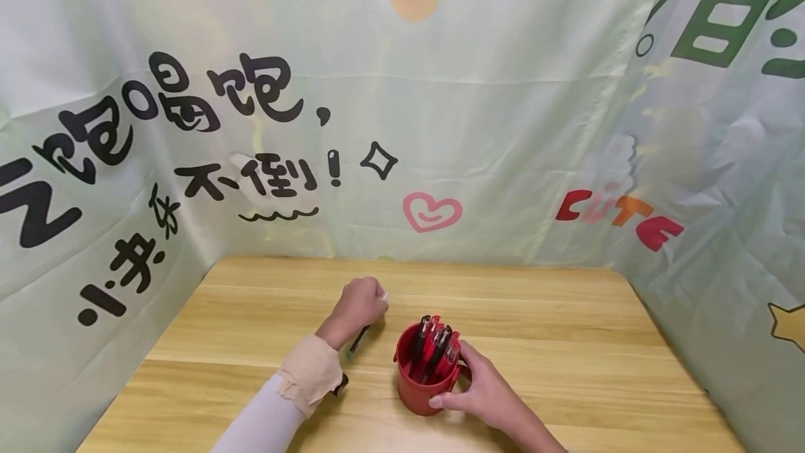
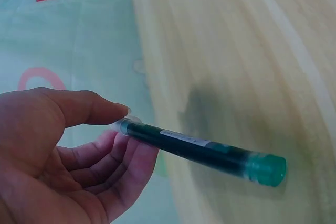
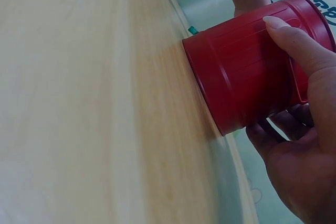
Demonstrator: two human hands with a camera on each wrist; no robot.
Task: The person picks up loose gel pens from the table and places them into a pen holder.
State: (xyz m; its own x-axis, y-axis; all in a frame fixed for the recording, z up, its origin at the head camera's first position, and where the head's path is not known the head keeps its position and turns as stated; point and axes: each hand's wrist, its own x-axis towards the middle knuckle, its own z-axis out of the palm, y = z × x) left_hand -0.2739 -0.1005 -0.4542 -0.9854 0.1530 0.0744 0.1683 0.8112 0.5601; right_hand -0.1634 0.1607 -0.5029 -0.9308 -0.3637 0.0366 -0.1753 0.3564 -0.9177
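Note:
Near the middle of the table, my left hand (image 1: 361, 305) pinches a slim dark pen (image 2: 194, 148) by its clear end, between thumb and fingers. The pen has a pale label and a green end, which points down toward the tabletop. To the right stands a red metal bucket (image 3: 247, 66), upright, with several black and red pens (image 1: 434, 348) leaning inside it. My right hand (image 1: 487, 383) grips this bucket from its right side, thumb on the front wall and fingers behind, by the side handle. The left fingertips are hidden in the head view.
The wooden table (image 1: 541, 320) carries the bucket. Printed cloth (image 1: 503, 124) with lettering hangs behind it and along both sides. A tan wrap (image 1: 311, 375) with a small black device (image 1: 340, 386) is round the left wrist.

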